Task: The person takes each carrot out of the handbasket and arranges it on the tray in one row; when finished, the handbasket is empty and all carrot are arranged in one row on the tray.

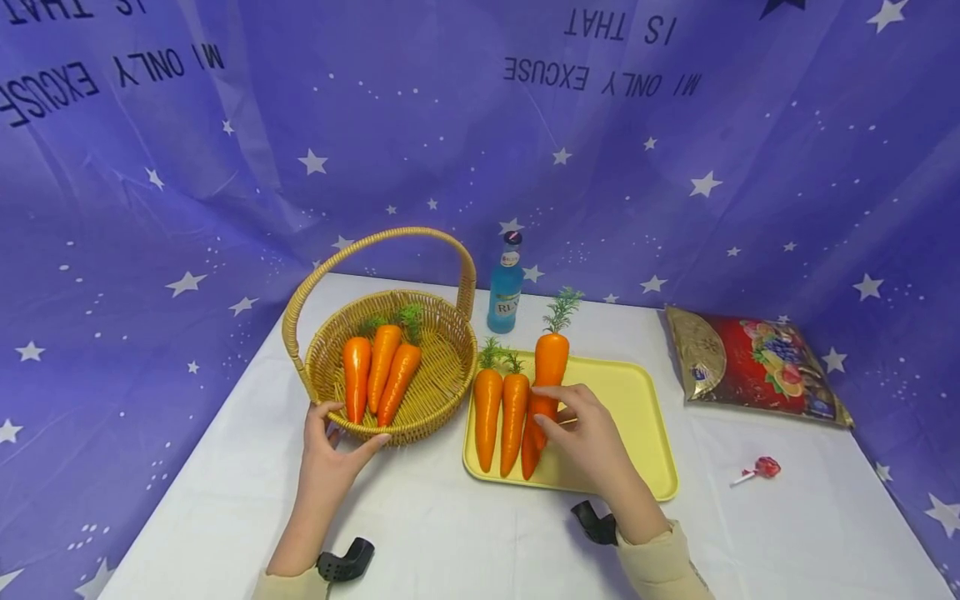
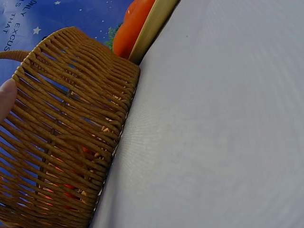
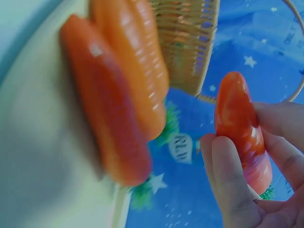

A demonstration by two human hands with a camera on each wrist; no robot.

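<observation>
My left hand (image 1: 330,457) grips the near rim of a wicker basket (image 1: 442,396), fingers at the rim and thumb against its outer side. Inside the basket lie three carrots (image 1: 385,367) with green tops. My right hand (image 1: 592,437) pinches a carrot (image 3: 237,114) between thumb and fingers, its leafy top pointing away from me. That carrot is held over a yellow tray (image 1: 630,400). Two carrots (image 1: 500,421) lie side by side at the tray's left. A third carrot (image 1: 529,460) on the tray is partly hidden beneath the held one.
Behind the tray stands a bottle of blue drink (image 1: 506,287). To the right lie a red and gold packet (image 1: 757,367) and a wrapped lollipop (image 1: 765,468) on the white tablecloth (image 1: 450,533). A purple starry cloth (image 1: 450,125) hangs behind the table.
</observation>
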